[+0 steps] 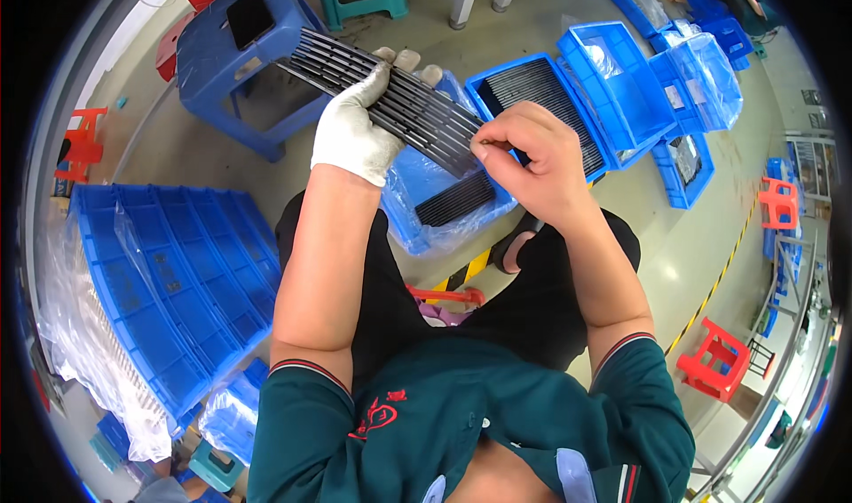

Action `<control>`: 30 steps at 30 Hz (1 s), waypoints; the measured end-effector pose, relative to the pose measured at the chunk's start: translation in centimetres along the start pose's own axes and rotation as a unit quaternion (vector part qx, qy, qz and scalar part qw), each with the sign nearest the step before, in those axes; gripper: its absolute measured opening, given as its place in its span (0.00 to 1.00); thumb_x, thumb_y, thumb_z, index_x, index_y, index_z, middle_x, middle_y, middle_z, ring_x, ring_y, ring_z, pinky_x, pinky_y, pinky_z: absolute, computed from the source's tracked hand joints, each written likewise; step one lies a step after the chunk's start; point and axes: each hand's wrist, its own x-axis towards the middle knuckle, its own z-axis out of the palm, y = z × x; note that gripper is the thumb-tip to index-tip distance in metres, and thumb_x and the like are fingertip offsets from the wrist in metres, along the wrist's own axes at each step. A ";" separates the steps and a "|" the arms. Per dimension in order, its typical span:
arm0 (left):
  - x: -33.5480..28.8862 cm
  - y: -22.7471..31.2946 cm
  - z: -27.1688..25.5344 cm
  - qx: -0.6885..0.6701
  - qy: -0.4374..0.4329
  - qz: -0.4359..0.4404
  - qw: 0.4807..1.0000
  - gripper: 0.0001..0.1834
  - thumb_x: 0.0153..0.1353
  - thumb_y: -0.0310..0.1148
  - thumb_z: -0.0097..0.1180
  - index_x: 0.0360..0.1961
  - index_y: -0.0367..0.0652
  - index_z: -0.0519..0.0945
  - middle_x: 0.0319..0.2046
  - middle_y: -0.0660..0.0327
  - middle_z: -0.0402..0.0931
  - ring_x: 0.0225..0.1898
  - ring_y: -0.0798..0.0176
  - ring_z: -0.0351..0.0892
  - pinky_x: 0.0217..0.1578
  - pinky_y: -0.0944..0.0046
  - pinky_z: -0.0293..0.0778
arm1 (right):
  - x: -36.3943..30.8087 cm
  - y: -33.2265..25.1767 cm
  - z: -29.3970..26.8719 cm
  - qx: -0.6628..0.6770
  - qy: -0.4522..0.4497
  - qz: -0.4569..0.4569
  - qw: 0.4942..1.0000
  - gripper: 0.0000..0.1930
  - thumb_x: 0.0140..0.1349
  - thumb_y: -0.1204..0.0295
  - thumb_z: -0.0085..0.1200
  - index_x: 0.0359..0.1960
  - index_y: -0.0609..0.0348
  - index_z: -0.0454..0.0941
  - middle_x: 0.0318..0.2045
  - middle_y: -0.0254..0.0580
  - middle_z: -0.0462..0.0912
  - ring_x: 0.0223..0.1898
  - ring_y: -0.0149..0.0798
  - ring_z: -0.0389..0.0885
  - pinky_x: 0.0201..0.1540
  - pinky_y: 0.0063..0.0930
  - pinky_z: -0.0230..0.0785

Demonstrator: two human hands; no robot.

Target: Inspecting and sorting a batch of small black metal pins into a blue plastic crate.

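My left hand (357, 137), in a white glove, is wrapped round a flat bundle of long dark metal rods (424, 119). The bundle slants from upper left down to the right in front of me. At its lower right end, the thumb and forefinger of my bare right hand (540, 155) are pinched together on the tip of a rod. Below the bundle stands a blue crate lined with clear plastic (410, 223), with more dark rods (454, 201) lying in it. Just beyond my right hand, another blue crate (484, 79) holds rows of similar rods.
A blue stool (202, 70) with a black phone-like slab (249, 19) stands at far left. Stacked blue crates (177, 281) rise beside my left arm. An emptied-looking blue crate (621, 103) lies at right, near bagged crates (706, 77). A red stool (714, 361) stands lower right.
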 end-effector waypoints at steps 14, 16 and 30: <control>0.3 -0.3 -0.2 -0.004 0.014 -0.007 1.000 0.06 0.69 0.28 0.42 0.42 0.40 0.72 0.38 0.52 0.77 0.44 0.41 0.78 0.46 0.45 0.76 | -0.1 -0.9 -0.4 -0.215 -0.094 -0.122 0.964 0.08 0.43 0.77 0.61 0.27 0.52 0.79 0.26 0.32 0.77 0.30 0.39 0.76 0.32 0.33 0.64; 0.4 -0.3 -0.5 -0.004 -0.010 -0.012 1.000 0.09 0.71 0.30 0.39 0.46 0.40 0.71 0.46 0.50 0.75 0.54 0.40 0.73 0.56 0.41 0.70 | 0.0 -0.7 -0.1 -0.188 -0.069 -0.117 0.973 0.07 0.43 0.76 0.61 0.26 0.53 0.79 0.25 0.32 0.78 0.30 0.39 0.76 0.32 0.33 0.64; -0.3 0.0 0.0 -0.031 -0.074 -0.011 0.997 0.07 0.70 0.28 0.42 0.44 0.39 0.71 0.43 0.51 0.75 0.50 0.40 0.75 0.53 0.45 0.73 | 0.1 -0.8 -0.2 0.022 -0.005 0.034 0.999 0.04 0.47 0.81 0.61 0.25 0.60 0.80 0.22 0.36 0.78 0.26 0.35 0.76 0.29 0.26 0.67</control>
